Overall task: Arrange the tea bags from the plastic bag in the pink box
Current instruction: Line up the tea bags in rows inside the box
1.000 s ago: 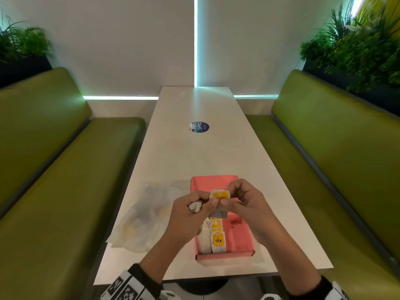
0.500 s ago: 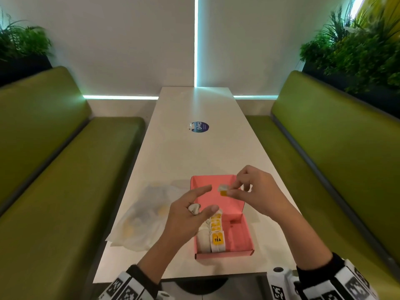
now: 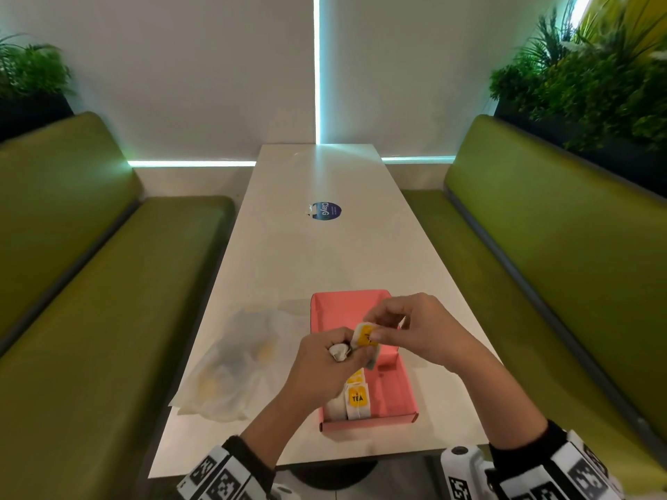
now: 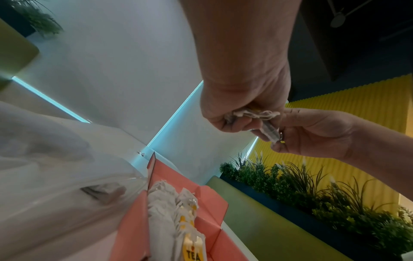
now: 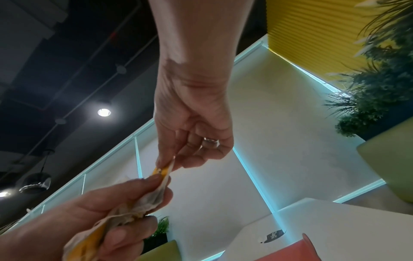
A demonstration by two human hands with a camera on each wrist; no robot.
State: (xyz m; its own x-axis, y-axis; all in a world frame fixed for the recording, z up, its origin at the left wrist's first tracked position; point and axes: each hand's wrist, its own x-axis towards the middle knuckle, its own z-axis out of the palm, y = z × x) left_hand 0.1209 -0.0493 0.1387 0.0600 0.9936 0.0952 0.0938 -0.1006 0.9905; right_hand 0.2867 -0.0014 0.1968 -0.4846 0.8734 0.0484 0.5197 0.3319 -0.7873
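Observation:
The pink box (image 3: 388, 391) lies open on the white table (image 3: 325, 254). A row of tea bags (image 3: 355, 398) with yellow TEA tags stands along its near left side. Above the box my left hand (image 3: 346, 350) grips a crumpled bunch of tea bags (image 5: 134, 208) with loose string (image 4: 257, 113). My right hand (image 3: 375, 328) pinches the yellow-tagged tea bag (image 3: 365, 335) at the top of that bunch; the pinch shows in the right wrist view on the tag (image 5: 162, 172). The clear plastic bag (image 3: 231, 362) lies left of the box with some yellow inside.
Green benches (image 3: 90, 319) run along both sides of the table. A round blue sticker (image 3: 326, 212) sits mid-table. Planters with plants (image 3: 595, 84) stand behind the right bench. The table's near edge is just below the box.
Half a second ago my right hand was up and to the right, apart from the left. Now both hands meet again over the box, the left fingers curled around the bunch.

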